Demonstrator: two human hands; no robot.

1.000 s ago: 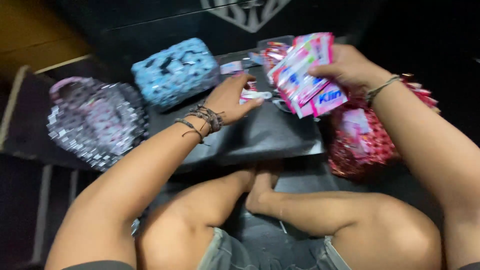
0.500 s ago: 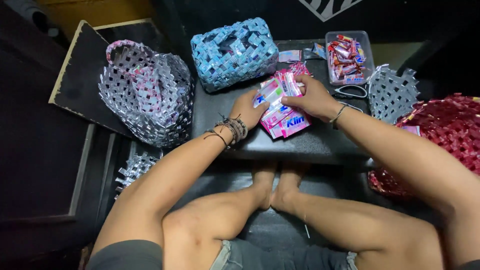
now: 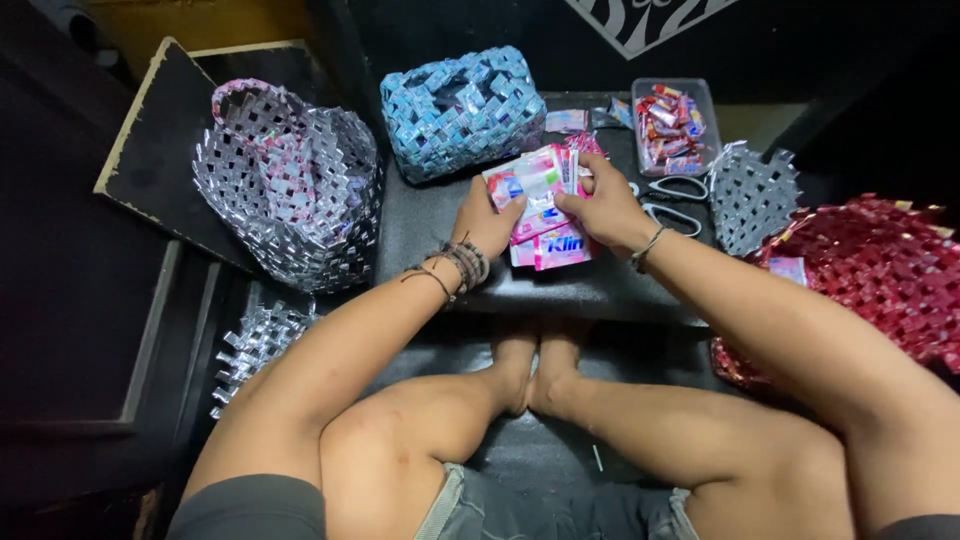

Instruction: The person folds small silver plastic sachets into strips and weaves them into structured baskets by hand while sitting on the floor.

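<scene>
Holding a fanned stack of pink sachet wrappers at frame centre, the left hand and right hand are closing around it, best keeping edges squared over the dark surface.

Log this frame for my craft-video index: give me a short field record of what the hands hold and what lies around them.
left hand: grips the left edge of the pink sachet stack
right hand: pinches the same stack from the right
surface: dark low table
behind stack: blue woven bag
left side: silver woven basket
right side: clear tray of wrappers, scissors, red woven piece
</scene>
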